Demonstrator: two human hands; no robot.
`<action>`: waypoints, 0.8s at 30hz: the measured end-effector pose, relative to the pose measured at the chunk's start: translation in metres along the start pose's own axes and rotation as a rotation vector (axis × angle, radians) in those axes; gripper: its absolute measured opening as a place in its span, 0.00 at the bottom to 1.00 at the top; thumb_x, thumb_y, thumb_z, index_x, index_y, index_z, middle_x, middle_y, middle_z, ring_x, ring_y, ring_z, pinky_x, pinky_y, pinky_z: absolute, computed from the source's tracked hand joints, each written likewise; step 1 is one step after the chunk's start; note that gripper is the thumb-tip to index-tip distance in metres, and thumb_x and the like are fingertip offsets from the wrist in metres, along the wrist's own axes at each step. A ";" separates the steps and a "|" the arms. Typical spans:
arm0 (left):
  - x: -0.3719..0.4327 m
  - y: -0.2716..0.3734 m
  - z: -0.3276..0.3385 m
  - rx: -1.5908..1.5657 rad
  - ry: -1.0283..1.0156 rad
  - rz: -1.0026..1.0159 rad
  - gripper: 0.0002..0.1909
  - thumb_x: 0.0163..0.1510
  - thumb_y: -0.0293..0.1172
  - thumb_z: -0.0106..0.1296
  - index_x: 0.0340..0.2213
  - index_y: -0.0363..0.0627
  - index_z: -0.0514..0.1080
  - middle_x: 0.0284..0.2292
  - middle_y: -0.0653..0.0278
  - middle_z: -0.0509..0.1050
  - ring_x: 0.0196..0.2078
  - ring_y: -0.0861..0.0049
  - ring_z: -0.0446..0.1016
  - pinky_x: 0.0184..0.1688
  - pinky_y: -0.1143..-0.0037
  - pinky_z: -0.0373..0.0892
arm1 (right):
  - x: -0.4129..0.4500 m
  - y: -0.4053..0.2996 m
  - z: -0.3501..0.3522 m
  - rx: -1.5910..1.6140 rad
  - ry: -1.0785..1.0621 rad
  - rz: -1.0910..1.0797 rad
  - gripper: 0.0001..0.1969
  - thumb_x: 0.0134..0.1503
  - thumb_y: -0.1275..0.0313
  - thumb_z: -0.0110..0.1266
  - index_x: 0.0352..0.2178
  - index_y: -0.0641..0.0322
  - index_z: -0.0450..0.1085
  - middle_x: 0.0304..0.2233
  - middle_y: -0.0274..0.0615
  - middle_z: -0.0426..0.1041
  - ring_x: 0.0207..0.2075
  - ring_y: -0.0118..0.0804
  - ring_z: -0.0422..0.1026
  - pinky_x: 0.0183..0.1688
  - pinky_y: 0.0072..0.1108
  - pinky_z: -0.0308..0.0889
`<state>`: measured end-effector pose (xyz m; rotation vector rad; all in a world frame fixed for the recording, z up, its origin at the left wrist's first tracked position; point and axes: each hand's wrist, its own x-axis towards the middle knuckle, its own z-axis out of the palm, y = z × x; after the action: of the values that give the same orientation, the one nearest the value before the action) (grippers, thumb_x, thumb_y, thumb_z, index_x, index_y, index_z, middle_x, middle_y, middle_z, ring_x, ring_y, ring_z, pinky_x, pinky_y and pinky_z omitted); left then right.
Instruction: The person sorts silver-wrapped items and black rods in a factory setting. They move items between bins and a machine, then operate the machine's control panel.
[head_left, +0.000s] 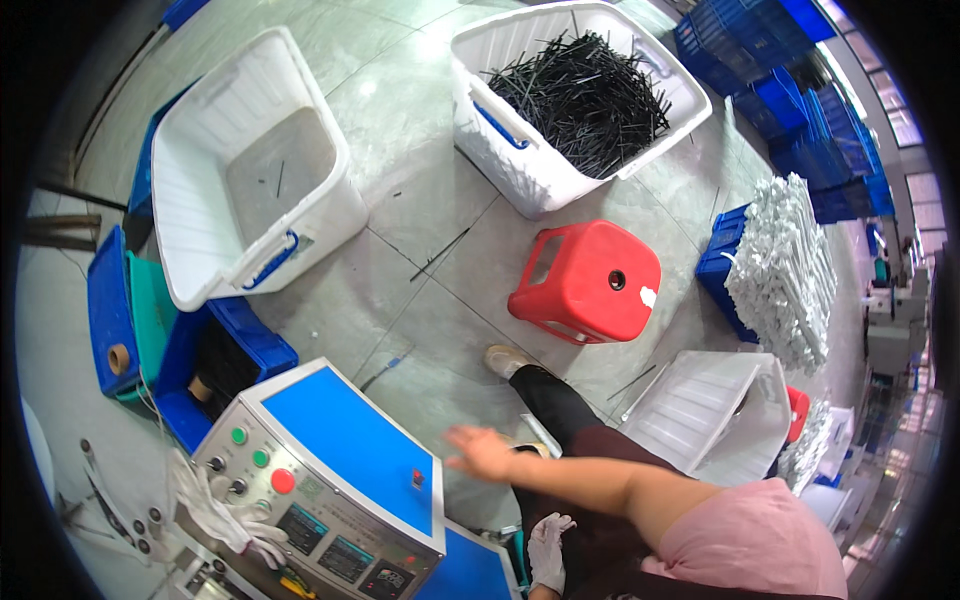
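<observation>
My bare right hand (480, 454) is stretched out beside the blue-topped control box (352, 450), slightly blurred, with fingers apart and nothing visible in them. Low in the view, my left hand (547, 553) wears a white glove and lies near my dark-clad lap. Its fingers look partly bent, and whether they pinch anything is unclear. Green buttons, a red button (283, 481), knobs and small displays line the box's metal panel. White work gloves (225, 514) lie across that panel's left part. Beneath them, a yellow-handled tool (297, 583) shows at the lower edge.
A red plastic stool (600, 281) stands on the tiled floor. Behind it, a white tub (510, 176) holds many thin black strips. Another white tub (330, 225) contains a few strips. White bundled lengths (787, 277) rest on a blue crate (724, 255). Loose strips (441, 253) lie on the floor.
</observation>
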<state>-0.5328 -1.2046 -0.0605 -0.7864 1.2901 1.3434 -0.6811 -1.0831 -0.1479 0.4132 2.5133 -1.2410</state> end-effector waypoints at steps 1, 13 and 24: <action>-0.004 0.007 0.000 -0.098 0.018 -0.007 0.17 0.57 0.38 0.43 0.38 0.35 0.65 0.33 0.56 0.74 0.33 0.75 0.75 0.39 0.82 0.66 | 0.004 0.021 -0.021 -0.089 -0.015 0.057 0.26 0.51 0.55 0.49 0.46 0.60 0.60 0.45 0.47 0.64 0.45 0.47 0.65 0.44 0.35 0.62; 0.030 0.097 0.074 0.892 0.027 0.028 0.18 0.55 0.39 0.45 0.41 0.37 0.65 0.34 0.56 0.72 0.42 0.65 0.69 0.45 0.70 0.64 | 0.089 0.260 -0.234 -0.670 0.032 0.439 0.29 0.44 0.53 0.54 0.47 0.50 0.64 0.56 0.37 0.55 0.62 0.39 0.40 0.58 0.49 0.35; 0.103 0.208 0.198 0.553 0.071 0.061 0.14 0.57 0.31 0.43 0.42 0.35 0.64 0.36 0.55 0.71 0.38 0.73 0.72 0.42 0.76 0.68 | -0.051 0.363 -0.281 -0.523 -0.132 0.662 0.27 0.45 0.57 0.55 0.48 0.50 0.63 0.58 0.37 0.51 0.62 0.38 0.39 0.59 0.45 0.36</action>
<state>-0.7139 -0.9590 -0.0649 -0.4119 1.6508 0.9362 -0.5357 -0.6514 -0.2247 0.8869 2.1832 -0.3376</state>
